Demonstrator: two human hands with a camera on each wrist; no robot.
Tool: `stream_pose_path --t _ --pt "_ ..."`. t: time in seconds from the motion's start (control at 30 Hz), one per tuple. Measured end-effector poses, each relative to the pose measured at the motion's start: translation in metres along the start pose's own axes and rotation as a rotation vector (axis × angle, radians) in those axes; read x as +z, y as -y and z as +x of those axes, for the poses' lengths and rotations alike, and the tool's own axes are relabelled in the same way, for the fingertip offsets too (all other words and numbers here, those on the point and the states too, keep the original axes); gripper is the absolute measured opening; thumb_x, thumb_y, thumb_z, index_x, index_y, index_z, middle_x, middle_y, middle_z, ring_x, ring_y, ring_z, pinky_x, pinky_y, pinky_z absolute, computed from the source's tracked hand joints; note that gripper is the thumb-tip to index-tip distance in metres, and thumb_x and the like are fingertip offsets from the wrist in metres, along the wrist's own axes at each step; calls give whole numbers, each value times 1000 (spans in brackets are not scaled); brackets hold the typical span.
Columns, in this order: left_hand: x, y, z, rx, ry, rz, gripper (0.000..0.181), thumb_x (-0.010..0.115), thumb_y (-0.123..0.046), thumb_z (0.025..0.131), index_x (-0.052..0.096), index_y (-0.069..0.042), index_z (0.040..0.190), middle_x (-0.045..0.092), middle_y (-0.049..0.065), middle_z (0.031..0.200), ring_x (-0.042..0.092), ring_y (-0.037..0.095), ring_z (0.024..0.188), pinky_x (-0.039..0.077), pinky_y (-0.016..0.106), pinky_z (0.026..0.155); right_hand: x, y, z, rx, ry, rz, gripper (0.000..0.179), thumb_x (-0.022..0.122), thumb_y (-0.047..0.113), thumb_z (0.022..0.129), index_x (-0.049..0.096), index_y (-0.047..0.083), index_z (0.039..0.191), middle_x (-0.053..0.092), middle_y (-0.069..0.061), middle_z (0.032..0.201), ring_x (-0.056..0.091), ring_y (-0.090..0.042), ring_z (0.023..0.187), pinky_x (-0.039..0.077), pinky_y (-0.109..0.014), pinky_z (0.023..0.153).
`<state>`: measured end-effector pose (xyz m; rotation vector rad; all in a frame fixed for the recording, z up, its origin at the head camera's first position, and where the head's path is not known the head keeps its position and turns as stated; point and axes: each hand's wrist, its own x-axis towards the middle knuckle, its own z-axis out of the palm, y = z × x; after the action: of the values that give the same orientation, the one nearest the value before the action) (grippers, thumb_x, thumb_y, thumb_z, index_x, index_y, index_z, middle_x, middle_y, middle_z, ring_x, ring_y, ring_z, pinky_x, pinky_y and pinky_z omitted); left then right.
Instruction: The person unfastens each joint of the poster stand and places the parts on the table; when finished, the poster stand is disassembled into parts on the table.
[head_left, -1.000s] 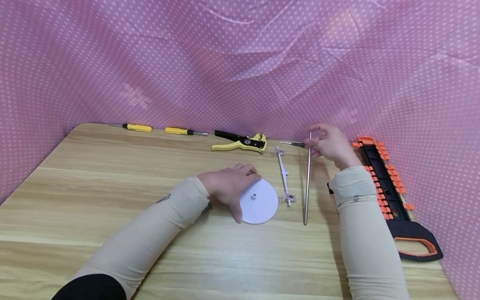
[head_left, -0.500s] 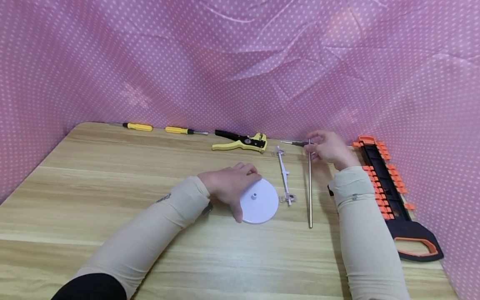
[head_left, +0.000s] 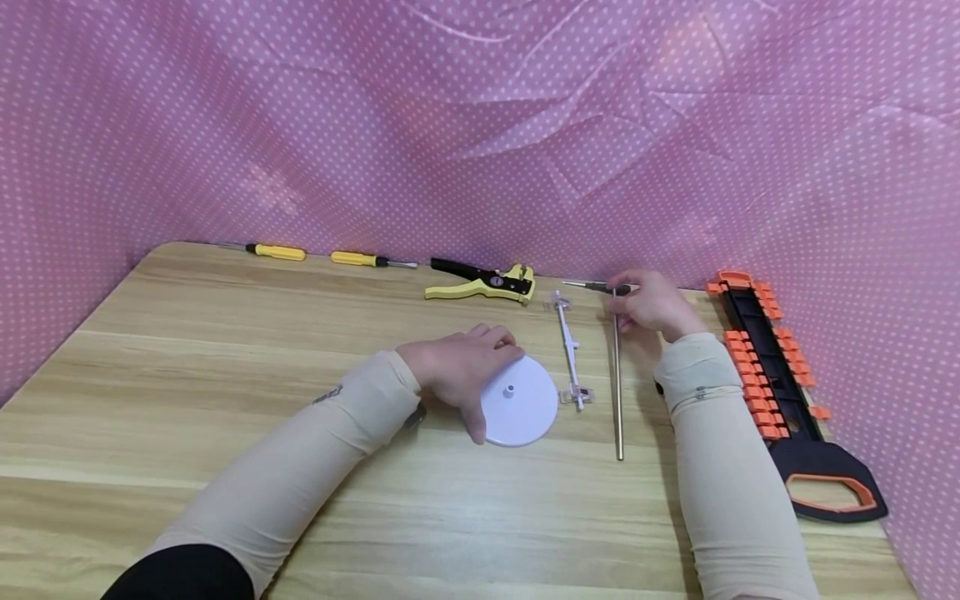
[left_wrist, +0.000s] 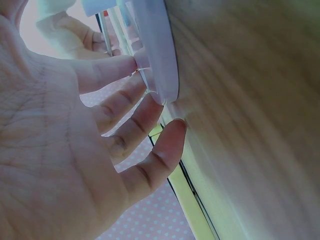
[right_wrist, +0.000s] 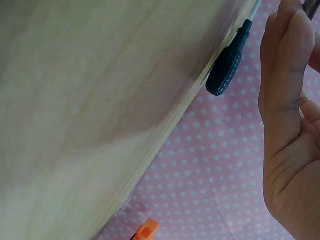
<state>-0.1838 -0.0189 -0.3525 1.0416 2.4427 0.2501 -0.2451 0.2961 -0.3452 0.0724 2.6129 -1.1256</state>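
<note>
On the table my left hand (head_left: pixel 465 375) grips the left edge of a flat white disc (head_left: pixel 528 408), thumb at the near side and fingers at the far side. A short hollow stub rises from the disc's middle. In the left wrist view, the fingertips (left_wrist: pixel 172 135) touch the disc's rim (left_wrist: pixel 162 60). My right hand (head_left: pixel 651 304) pinches a thin metal rod (head_left: pixel 618 383) near its far end. The rod's other end points toward me, right of the disc. Between disc and rod lies a slim white bar (head_left: pixel 567 346) with clear clips at both ends.
Along the back edge lie two yellow-handled screwdrivers (head_left: pixel 281 252), yellow-and-black wire strippers (head_left: pixel 487 283) and a dark-handled screwdriver (right_wrist: pixel 227 65), partly hidden by my right hand in the head view. A black rack with orange clips (head_left: pixel 780 358) lies on the right. Pink dotted cloth (head_left: pixel 480 125) hangs behind.
My right hand has come slightly lower and nearer, and the rod's near end has shifted a little right and toward me. The left hand and the disc stay put.
</note>
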Motion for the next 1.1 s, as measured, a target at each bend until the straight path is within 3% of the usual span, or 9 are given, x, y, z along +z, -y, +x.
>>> stream_pose_path --t 0.37,0.67,0.97,1.1 --pt "0 1 1 2 3 11 133 106 -43 58 33 -16 166 32 5 167 34 24 150 39 41 127 7 -3 2 -24 19 -167 42 75 14 98 62 -4 134 69 -2 69 65 -11 60 58 -25 60" --pt "0 0 1 -1 1 6 133 106 -42 58 33 -16 166 32 5 167 34 24 150 39 41 127 12 -2 4 -49 14 -340 43 73 20 99 65 -1 135 69 -3 65 68 -15 62 54 -32 78" --pt "0 -1 0 -7 1 13 133 106 -44 58 33 -17 166 32 5 167 34 24 150 40 41 127 14 2 4 -18 14 -350 45 75 20 98 65 0 136 70 -4 67 68 -15 63 51 -29 75" --pt "0 -1 0 -5 0 10 132 106 -43 58 34 -16 166 32 5 167 34 24 149 40 40 126 14 2 4 -16 18 -355 45 74 21 98 64 1 137 71 -4 68 68 -15 64 53 -33 81"
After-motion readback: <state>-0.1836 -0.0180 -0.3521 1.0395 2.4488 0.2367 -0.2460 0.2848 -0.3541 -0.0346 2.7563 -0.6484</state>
